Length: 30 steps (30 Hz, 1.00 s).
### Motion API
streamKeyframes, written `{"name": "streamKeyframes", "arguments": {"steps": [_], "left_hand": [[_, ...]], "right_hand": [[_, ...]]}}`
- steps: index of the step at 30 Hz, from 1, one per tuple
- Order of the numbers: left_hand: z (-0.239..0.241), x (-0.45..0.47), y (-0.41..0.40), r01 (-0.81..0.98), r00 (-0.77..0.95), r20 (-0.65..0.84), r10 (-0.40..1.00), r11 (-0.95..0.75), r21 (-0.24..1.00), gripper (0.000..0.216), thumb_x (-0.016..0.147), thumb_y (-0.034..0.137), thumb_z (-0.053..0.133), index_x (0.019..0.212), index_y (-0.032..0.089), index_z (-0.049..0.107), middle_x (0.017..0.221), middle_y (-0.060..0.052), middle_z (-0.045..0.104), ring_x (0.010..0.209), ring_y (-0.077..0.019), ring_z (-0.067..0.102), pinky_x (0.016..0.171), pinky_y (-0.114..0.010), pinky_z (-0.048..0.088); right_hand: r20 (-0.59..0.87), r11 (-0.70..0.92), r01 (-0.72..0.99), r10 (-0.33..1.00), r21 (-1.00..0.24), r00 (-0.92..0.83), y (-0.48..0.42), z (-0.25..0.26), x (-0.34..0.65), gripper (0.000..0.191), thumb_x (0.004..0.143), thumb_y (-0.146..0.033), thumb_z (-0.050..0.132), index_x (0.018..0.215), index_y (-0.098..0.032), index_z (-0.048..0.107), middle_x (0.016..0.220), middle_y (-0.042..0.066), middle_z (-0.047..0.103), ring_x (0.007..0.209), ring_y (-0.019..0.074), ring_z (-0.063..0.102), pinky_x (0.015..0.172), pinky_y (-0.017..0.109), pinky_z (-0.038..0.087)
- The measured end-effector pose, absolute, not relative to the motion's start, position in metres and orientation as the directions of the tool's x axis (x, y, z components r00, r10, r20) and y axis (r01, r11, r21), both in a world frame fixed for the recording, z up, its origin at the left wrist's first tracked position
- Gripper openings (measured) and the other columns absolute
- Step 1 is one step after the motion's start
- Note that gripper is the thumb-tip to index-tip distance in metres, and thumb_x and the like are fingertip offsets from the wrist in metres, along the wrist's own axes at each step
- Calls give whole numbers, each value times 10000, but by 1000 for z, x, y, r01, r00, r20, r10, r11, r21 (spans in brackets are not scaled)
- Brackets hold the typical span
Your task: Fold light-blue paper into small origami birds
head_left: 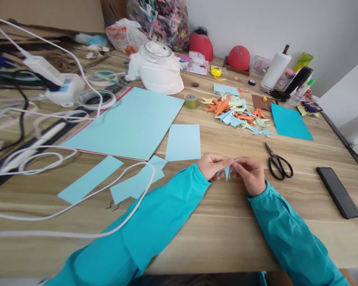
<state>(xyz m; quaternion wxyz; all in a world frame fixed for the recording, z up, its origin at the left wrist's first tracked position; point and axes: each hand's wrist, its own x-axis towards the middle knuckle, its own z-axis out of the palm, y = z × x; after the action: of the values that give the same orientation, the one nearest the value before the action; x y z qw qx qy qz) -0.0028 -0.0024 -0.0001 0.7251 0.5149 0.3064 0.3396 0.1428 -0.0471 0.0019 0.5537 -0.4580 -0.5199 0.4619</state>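
Note:
A small light-blue folded paper crane (227,171) is pinched between my two hands above the table, its narrow points hanging down. My left hand (212,166) grips its left side with thumb and fingers pressed together. On the other side my right hand (250,174) pinches its upper edge. Fingers cover much of the paper. Black-handled scissors (278,162) lie to the right of my right hand. Just beyond my left hand rests a square light-blue sheet (183,142). Farther back is a pile of orange, yellow, green and blue folded paper cranes (234,111).
A large light-blue sheet (131,123) and cut strips (91,179) lie to the left, with a white cable (150,186) looping over them. At right are a phone (338,192) and a bright blue sheet (291,122). Behind stand a spool (190,101) and a white cap (161,73).

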Motion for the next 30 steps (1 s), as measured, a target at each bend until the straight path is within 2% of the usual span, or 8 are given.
{"name": "streamKeyframes", "arguments": {"steps": [12,20,30], "left_hand": [[9,-3,-6,-102,519,-147,842,232,967,376,597,482,707,614,110,652,483,5,578,337,-43,422,312,-170,298],[10,-4,-7,-30,508,-143,849,183,983,367,644,469,670,603,105,642,472,1,568,331,-47,422,303,-169,309],[11,-2,-8,2,466,-151,872,169,986,363,648,458,665,614,97,641,443,8,537,320,-46,407,292,-166,297]], "right_hand": [[180,183,-50,982,-982,54,-47,3,142,107,743,-278,667,720,-174,665,593,6,654,454,98,544,428,228,456],[182,182,-41,983,-982,10,-48,5,142,174,791,-311,616,708,-165,660,594,9,647,464,98,552,450,234,468],[183,186,-45,981,-982,65,-47,1,144,142,794,-308,617,755,-172,631,592,-4,644,466,103,559,456,240,476]]}}
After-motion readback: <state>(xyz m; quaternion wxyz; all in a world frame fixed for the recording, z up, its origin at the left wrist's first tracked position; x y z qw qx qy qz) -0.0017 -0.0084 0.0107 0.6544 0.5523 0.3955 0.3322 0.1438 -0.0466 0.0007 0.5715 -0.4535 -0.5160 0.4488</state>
